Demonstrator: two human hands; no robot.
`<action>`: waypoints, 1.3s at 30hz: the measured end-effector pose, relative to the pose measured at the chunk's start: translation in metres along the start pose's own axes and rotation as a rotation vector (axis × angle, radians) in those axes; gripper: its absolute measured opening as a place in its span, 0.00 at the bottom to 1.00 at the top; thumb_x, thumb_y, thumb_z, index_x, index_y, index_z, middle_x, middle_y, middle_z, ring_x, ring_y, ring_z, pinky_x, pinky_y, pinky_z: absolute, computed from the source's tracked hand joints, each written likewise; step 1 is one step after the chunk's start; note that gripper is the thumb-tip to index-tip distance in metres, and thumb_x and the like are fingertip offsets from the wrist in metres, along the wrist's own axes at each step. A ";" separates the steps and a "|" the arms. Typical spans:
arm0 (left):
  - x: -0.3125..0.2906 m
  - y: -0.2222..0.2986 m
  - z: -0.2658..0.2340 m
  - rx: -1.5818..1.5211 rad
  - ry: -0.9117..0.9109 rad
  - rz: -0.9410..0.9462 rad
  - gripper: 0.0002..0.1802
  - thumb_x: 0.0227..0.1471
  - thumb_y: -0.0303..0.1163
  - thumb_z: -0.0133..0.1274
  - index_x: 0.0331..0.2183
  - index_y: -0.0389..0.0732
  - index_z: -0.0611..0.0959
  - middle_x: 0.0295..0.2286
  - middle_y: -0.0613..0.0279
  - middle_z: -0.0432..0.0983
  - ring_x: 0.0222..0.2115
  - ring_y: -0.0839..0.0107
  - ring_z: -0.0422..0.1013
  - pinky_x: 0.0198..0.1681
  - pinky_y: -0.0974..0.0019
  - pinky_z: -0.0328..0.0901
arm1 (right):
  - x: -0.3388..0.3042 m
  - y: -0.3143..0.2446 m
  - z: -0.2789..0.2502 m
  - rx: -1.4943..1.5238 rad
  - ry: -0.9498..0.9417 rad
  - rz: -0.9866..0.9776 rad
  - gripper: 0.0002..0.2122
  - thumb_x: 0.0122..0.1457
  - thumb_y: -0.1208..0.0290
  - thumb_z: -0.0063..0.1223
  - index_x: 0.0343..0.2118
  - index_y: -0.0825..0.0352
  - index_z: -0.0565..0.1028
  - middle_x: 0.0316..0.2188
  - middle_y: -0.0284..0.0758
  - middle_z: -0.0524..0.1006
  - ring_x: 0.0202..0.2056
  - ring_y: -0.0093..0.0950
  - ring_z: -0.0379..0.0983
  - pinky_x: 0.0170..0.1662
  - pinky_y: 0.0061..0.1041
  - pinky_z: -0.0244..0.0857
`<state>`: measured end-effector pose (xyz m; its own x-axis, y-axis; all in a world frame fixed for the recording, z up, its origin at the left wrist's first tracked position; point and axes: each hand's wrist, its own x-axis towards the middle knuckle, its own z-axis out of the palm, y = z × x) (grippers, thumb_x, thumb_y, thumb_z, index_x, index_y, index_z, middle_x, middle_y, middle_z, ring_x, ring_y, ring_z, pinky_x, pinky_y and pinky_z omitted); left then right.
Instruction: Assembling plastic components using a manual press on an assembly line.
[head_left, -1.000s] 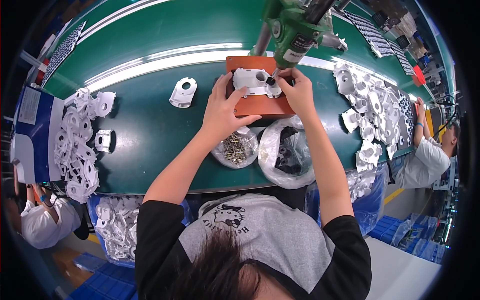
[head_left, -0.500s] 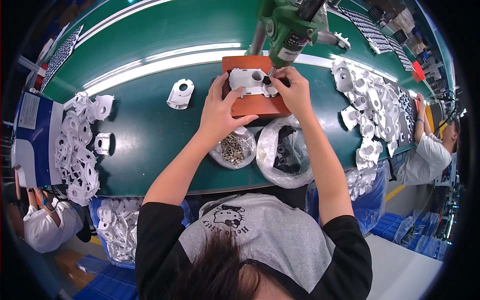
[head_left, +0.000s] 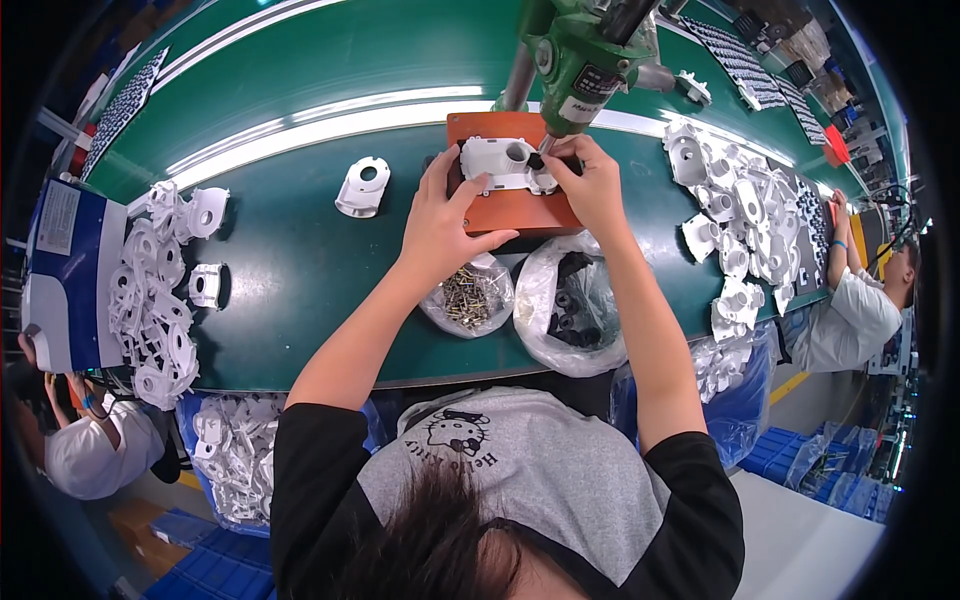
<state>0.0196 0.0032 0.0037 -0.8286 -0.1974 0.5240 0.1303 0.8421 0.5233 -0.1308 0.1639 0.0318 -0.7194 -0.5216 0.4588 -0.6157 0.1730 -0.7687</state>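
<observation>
White plastic housing (head_left: 486, 152) placed on orange block (head_left: 510, 212); left hand (head_left: 438, 212), fingers spread, steadies it; right hand (head_left: 590, 182), fingers narrowed, holds small black part (head_left: 537, 161), seemingly unfastened.

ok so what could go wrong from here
The right hand sits close to the silver metal tip of the green metal machine, so it might get pinched if that came down. The white plastic housing could shift on the orange rectangular block if the left hand slipped.
</observation>
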 end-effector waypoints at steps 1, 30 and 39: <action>0.000 0.000 0.000 0.001 0.003 0.004 0.36 0.33 0.51 0.67 0.43 0.42 0.76 0.55 0.45 0.54 0.55 0.45 0.55 0.55 0.49 0.57 | 0.000 0.000 0.000 0.000 0.000 0.000 0.06 0.51 0.79 0.57 0.28 0.74 0.72 0.30 0.32 0.75 0.29 0.18 0.70 0.35 0.18 0.65; 0.000 0.002 -0.001 0.008 -0.012 -0.006 0.37 0.33 0.51 0.67 0.45 0.43 0.76 0.55 0.45 0.54 0.54 0.47 0.57 0.55 0.51 0.58 | -0.001 0.000 0.001 0.037 0.006 0.053 0.05 0.53 0.78 0.56 0.31 0.73 0.73 0.26 0.31 0.75 0.27 0.17 0.70 0.33 0.18 0.65; -0.001 0.001 -0.001 0.012 -0.017 -0.011 0.37 0.34 0.51 0.66 0.45 0.43 0.76 0.56 0.45 0.54 0.54 0.47 0.57 0.55 0.51 0.58 | -0.001 0.000 0.002 0.026 0.000 0.076 0.05 0.53 0.78 0.55 0.31 0.73 0.73 0.24 0.30 0.75 0.25 0.16 0.68 0.31 0.18 0.64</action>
<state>0.0206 0.0038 0.0045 -0.8392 -0.1980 0.5064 0.1145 0.8461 0.5206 -0.1291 0.1628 0.0303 -0.7640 -0.5075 0.3985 -0.5504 0.1902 -0.8129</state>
